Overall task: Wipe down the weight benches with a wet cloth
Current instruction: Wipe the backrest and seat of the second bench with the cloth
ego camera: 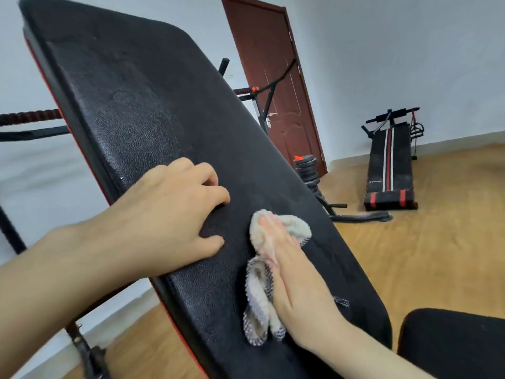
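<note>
Head view: close before the camera, a tilted black backrest pad [153, 110] of a weight bench, textured surface, red trim along its left edge, top end high at the upper left, lower end running down to the right. Left hand [175, 214] laid on the pad near its left edge, fingers curled and knuckles raised, thumb stretched along the surface, holding nothing (only pressing on the padding). Right hand [289, 266] flat and wide, palm down, fingers together and pointing up the pad, pressing a cloth [262, 291] against the surface. Cloth pale grey with a darker checked side, crumpled; one end showing above the fingertips, the other end hanging out below the palm on the left side, a small corner visible also at the right of the wrist. Both hands near each other, not touching. At the lower right corner, a second black padded part [453, 343], probably the seat, just beside the lower end of the backrest.

Behind the pad, black metal frame bars [35, 132] with red and black grips. Farther back, a dark red door [276, 86] in a pale wall, a stack of dark weight plates [306, 168] on the wooden floor [410, 269], and well apart at the right a second bench [389, 165], black with red and white stripes, lying near the wall.
</note>
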